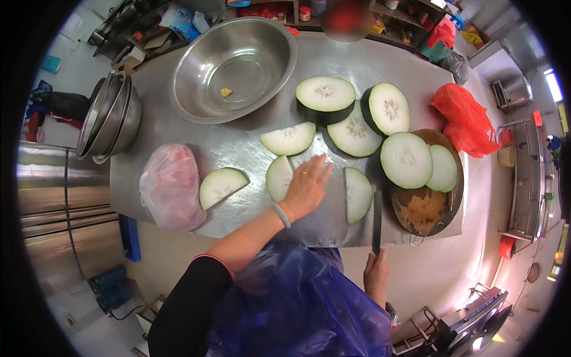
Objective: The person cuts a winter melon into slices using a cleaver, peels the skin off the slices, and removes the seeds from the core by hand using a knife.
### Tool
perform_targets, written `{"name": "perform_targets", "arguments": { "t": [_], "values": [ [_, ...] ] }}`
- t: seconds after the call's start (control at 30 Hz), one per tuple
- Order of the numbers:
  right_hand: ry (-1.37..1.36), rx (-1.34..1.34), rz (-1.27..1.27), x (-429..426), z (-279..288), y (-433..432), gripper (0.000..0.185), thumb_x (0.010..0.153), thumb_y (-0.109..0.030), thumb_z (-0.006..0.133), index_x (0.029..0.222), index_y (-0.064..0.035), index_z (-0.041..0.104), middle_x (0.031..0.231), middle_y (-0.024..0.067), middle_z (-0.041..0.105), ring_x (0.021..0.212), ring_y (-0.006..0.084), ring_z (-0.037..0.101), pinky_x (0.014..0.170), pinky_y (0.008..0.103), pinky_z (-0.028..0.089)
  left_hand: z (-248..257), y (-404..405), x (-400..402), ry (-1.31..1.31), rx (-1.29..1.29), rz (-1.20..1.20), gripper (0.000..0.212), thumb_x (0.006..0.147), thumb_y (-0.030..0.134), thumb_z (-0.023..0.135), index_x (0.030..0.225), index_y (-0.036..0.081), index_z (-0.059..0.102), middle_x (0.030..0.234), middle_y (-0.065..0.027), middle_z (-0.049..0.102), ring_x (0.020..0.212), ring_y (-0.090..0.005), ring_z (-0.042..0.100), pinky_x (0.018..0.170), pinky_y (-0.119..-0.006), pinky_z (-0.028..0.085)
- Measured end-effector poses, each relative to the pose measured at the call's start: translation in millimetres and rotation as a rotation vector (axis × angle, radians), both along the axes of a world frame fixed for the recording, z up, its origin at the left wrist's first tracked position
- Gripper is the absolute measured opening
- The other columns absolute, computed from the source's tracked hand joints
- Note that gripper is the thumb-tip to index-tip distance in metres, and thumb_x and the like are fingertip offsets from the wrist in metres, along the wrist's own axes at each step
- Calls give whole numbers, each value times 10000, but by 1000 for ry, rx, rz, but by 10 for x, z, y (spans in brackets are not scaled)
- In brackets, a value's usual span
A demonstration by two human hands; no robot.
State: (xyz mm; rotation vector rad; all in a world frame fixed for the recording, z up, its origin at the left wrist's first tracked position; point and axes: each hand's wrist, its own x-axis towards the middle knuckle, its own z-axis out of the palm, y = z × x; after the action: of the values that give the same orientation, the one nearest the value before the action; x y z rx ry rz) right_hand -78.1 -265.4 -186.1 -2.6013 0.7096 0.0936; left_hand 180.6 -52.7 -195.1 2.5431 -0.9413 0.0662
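Observation:
My left hand (307,187) reaches over the steel table with fingers extended and nothing visibly held. Its edge overlaps a half slice of winter melon (277,177). My right hand (377,273) grips a kitchen knife at the table's front edge, its blade (377,223) seen nearly edge-on and pointing away from me. Between the hands lies another half slice (358,195). Further half slices rest behind (289,138) and left (223,186) of my left hand. Thick dark-rinded melon rounds (325,94) sit farther back. Round slices (406,159) lie on the wooden chopping board (419,214).
A wide steel basin (187,96) with a small yellowish piece (226,92) inside stands at the back. Nested steel bowls (127,120) lean at the left edge. A tied whitish plastic bag (171,187) sits front left, a red plastic bag (461,118) at right. Cluttered shelves (308,26) line the back.

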Motion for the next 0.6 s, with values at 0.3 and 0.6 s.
{"name": "perform_targets", "arguments": {
  "t": [0.3, 0.6],
  "values": [
    [-30, 397, 235, 858, -203, 606, 282, 925, -164, 610, 1129, -17, 484, 723, 270, 615, 678, 483, 603, 569, 540, 461, 291, 37, 1368, -126, 40, 115, 685, 801, 180, 700, 1410, 58, 411, 1497, -203, 299, 1377, -391, 325, 1101, -513, 289],
    [-126, 347, 23, 876, -10, 181, 222, 939, -187, 601, 1062, -35, 495, 602, 128, 587, 518, 302, 606, 488, 416, 451, -400, -294, 1987, -412, 126, -26, 535, 762, 143, 665, 1263, 74, 490, 1331, -136, 518, 1220, -305, 516, 1022, -470, 403]
  ]
}}
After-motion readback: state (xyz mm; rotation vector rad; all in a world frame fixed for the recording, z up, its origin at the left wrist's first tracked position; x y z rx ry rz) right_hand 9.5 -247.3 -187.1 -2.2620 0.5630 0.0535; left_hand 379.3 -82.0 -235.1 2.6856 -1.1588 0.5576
